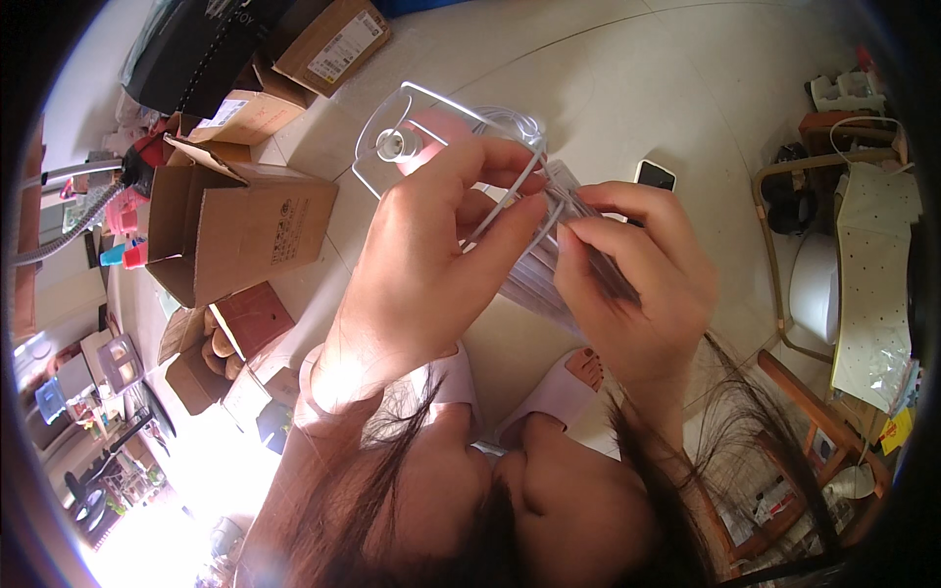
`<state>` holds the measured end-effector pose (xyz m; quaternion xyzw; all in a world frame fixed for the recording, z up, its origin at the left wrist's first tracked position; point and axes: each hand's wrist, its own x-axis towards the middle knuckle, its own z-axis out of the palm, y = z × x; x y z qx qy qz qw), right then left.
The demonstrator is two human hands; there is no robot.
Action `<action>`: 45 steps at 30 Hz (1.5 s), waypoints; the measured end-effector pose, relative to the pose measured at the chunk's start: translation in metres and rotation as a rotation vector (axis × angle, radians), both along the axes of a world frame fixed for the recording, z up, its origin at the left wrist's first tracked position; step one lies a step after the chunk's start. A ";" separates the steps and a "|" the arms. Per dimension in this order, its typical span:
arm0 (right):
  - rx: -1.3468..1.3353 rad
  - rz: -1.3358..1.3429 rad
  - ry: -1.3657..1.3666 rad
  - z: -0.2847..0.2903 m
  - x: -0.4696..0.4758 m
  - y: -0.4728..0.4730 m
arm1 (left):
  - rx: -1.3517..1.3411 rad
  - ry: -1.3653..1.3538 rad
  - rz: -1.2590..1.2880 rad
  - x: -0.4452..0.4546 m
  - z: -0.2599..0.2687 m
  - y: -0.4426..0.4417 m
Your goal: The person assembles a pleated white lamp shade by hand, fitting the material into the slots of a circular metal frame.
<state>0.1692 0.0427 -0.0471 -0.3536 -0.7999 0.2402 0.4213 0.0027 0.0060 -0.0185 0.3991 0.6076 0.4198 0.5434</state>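
Observation:
A white wire frame (448, 98) with a white lamp socket (399, 145) stands tilted in front of me. My left hand (448, 235) grips its near side, a thin white bar between thumb and fingers. Behind the socket shows a rounded pink part (435, 134); what it is cannot be made out. A clear cord (507, 117) lies coiled beyond the frame. Below the bars hangs a pleated translucent sheet (540, 283), perhaps a lampshade. My right hand (639, 272) pinches the upper edge of this sheet close to the frame, its fingertips partly hiding the contact.
On the tiled floor, a smartphone (654, 176) lies beyond my right hand. An open cardboard box (242, 220) and a smaller box with brown roundish items (220, 349) stand left. At right are a metal-framed chair (761, 220) and a wooden frame (816, 411). My slippers (540, 393) are below.

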 end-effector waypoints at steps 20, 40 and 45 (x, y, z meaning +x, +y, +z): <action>-0.044 0.079 0.052 0.009 0.016 0.001 | 0.077 0.014 0.011 -0.003 0.006 -0.003; 0.023 -0.018 0.163 0.008 0.014 0.002 | 0.091 -0.104 -0.054 -0.004 0.013 -0.005; 0.046 -0.021 0.179 0.006 0.013 0.001 | 0.078 -0.089 -0.040 -0.003 0.011 -0.006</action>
